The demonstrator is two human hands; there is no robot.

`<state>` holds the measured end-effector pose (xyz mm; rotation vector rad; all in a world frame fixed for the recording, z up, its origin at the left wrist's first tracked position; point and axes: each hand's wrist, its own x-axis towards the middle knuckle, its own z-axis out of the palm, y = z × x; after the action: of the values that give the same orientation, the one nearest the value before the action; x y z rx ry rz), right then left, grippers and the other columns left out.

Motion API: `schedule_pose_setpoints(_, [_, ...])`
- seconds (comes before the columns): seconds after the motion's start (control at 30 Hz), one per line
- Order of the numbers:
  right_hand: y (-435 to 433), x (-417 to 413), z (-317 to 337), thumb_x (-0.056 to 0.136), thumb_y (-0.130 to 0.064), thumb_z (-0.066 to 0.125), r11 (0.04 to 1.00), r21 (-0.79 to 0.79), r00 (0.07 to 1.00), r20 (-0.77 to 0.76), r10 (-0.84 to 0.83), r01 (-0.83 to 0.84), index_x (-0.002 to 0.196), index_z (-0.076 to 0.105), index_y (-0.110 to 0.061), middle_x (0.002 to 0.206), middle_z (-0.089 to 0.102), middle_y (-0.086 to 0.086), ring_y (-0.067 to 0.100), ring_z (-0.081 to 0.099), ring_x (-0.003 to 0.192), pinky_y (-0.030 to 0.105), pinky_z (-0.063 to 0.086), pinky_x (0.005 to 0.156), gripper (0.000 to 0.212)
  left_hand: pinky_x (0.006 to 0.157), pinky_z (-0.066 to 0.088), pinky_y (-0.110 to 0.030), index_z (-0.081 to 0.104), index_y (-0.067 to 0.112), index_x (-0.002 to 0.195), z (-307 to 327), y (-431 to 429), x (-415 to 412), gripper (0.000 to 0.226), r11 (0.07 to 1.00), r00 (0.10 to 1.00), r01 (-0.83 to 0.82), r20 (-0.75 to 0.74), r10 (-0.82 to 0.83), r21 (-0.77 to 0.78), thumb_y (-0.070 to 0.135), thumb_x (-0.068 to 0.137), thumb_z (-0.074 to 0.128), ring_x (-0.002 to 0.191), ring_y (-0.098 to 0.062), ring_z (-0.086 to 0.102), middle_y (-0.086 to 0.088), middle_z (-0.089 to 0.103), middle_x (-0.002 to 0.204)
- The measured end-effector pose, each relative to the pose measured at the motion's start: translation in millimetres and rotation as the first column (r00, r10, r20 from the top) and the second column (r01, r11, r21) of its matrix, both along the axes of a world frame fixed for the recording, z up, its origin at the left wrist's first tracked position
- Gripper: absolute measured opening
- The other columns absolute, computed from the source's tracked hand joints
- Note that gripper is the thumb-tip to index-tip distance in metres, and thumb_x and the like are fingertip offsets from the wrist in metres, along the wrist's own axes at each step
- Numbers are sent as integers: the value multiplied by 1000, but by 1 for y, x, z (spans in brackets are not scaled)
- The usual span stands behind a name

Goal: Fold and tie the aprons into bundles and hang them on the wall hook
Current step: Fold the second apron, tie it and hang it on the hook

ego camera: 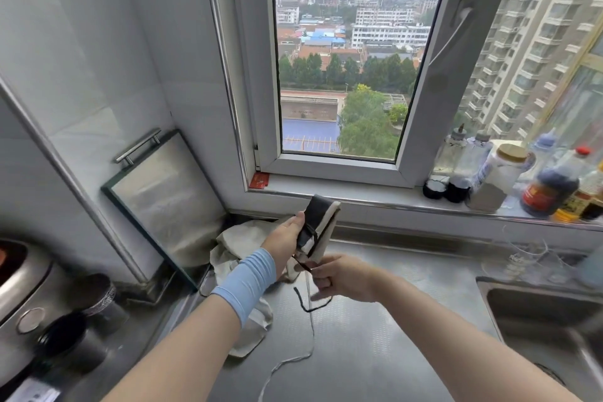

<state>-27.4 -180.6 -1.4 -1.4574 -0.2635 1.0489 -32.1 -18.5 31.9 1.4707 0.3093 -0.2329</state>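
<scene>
One folded black-and-cream cloth apron bundle (316, 222) held upright above the stainless-steel table (375, 343), gripped in the curled left hand (284, 238), thin dark tie string (306, 309) pinched by the right hand (341, 275) just below, crumpled cream cloth apron (239, 237) on the table behind the left wrist

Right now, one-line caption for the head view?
Left hand holds a folded apron bundle above the counter; right hand pinches its dark string.

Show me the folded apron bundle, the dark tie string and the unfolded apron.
folded apron bundle (318, 209): head view, its dark upper part.
dark tie string (306, 309): head view, its hanging loose end.
unfolded apron (241, 235): head view, its pale crumpled middle.
</scene>
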Motion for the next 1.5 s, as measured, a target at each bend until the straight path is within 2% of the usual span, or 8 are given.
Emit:
schedule_pose_setpoints(0.17, [-27,31,22,96,-11,53,871,-484,923,295,248,-79,90,67,-9,66,39,-1,11,31,52,25,35,51,15,61,45,-26,72,23,96,4,14,-13,29,953,948,303,-112,-299,22,42,98,50,76,-20,61,-7,71,87])
schedule_pose_setpoints(0.33, [-25,54,44,97,-26,55,773,-634,902,340,265,12,94,69,-9,66,42,0,13,32,51,26,26,45,22,94,42,-26,70,33,115,-24,4,-22,28,688,871,393,-6,-492,610,42,97,51,98,-10,56,6,60,111])
schedule_pose_setpoints(0.63, [6,40,41,102,-27,44,666,-661,395,746,536,345,104,66,-16,103,68,4,25,62,94,36,52,79,26,63,45,-5,71,17,113,-57,-19,-47,25,942,967,-52,252,-35,331,23,100,50,84,-12,62,-1,69,93])
schedule_pose_setpoints(0.9, [0,23,19,99,-18,49,750,-521,48,832,552,407,100,60,-15,98,59,2,25,63,82,36,50,68,12,71,42,-9,65,29,122,-73,-20,-46,28,930,949,-238,272,161,280,31,99,50,81,-4,58,9,63,83])
schedule_pose_setpoints(1.03, [-7,10,2,94,-23,55,744,-505,-85,801,593,438,90,67,-22,91,55,0,24,54,84,37,46,75,13,53,35,-24,69,11,82,-71,-21,-28,38,890,947,-316,157,278,329,41,97,51,60,-16,46,3,48,58])
schedule_pose_setpoints(1.13, [-22,-1,-11,93,-33,58,680,-486,98,845,525,548,91,71,-33,90,59,-6,22,54,86,35,43,71,14,44,32,-18,66,18,76,-68,-24,-22,34,901,932,-359,133,336,242,41,97,52,54,-12,36,4,41,54])
schedule_pose_setpoints(1.27, [-33,-8,-23,94,-18,55,805,-531,895,446,-3,267,92,71,-15,74,72,-3,22,61,61,22,36,47,17,78,55,-28,71,38,108,-76,-37,-27,23,957,959,-259,156,237,134,43,97,51,84,-15,65,1,72,93])
schedule_pose_setpoints(1.5, [-69,1,-43,100,-21,38,852,-88,785,-351,-511,516,114,63,2,99,73,18,31,72,90,37,57,73,37,86,49,-17,67,28,118,-89,-53,-50,26,995,968,0,251,-25,97,17,99,52,97,-1,63,5,69,110])
